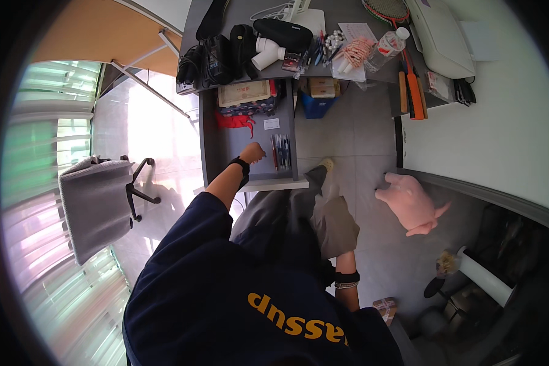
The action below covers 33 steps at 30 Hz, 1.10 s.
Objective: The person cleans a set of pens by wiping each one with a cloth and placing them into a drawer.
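Observation:
My left hand (254,152) is over the open desk drawer (229,163), with its fingers curled in. Whether anything is inside them is hidden. Just right of it lies a row of several pens (280,151), mostly dark with a reddish one at the left. Farther back in the drawer are a red cloth-like thing (235,121), a small white card (271,124) and a tan booklet (244,93) on dark patterned items. My right hand (346,263) hangs low by my right leg, its fingers hidden behind the trouser fabric.
On the desk stand a white bottle (268,55), a clear bottle (387,47), a black case (283,35) and table tennis bats (413,91). A blue bin (317,107) sits below. On the floor are a grey chair (97,204) at left and a pink plush toy (409,204) at right.

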Each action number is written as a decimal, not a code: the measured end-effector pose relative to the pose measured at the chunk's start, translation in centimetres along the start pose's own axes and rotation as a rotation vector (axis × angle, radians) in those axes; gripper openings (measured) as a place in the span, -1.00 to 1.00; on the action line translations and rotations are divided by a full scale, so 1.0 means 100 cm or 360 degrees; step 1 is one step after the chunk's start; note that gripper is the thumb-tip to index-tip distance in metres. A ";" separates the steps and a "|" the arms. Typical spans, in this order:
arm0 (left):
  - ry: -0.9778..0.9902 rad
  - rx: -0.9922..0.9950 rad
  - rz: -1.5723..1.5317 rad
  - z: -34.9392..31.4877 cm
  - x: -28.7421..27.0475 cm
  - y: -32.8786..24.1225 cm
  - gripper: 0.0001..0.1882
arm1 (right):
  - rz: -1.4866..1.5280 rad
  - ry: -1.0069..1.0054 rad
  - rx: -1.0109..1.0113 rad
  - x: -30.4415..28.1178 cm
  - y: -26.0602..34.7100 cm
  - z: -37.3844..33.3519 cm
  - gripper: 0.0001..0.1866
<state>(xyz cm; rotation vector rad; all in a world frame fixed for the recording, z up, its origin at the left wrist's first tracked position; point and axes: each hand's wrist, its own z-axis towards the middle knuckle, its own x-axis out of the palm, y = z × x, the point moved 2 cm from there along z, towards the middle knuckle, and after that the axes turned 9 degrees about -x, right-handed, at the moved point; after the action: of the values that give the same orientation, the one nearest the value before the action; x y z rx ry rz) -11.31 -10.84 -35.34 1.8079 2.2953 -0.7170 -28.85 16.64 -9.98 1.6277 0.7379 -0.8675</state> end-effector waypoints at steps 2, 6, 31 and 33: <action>-0.0115 0.0026 0.0192 0.011 0.011 -0.010 -0.77 | -0.0015 0.0020 0.0065 0.012 -0.014 -0.003 -0.50; -0.0343 0.0172 0.0305 0.031 0.022 -0.016 -0.71 | -0.0008 0.0053 0.0104 0.029 -0.036 0.001 -0.49; -0.0307 0.0182 -0.0086 0.030 0.003 -0.018 -0.73 | -0.0209 0.0089 0.0098 0.013 -0.112 -0.010 -0.47; -0.0281 0.0224 -0.0228 0.011 -0.004 -0.023 -0.73 | -0.0259 0.0065 0.0066 0.001 -0.115 -0.007 -0.48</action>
<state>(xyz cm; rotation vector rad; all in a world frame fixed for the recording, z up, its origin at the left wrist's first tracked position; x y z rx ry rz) -13.54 -12.05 -35.54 1.5721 2.3260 -1.0406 -38.18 19.73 -15.95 1.6431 0.8958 -0.9732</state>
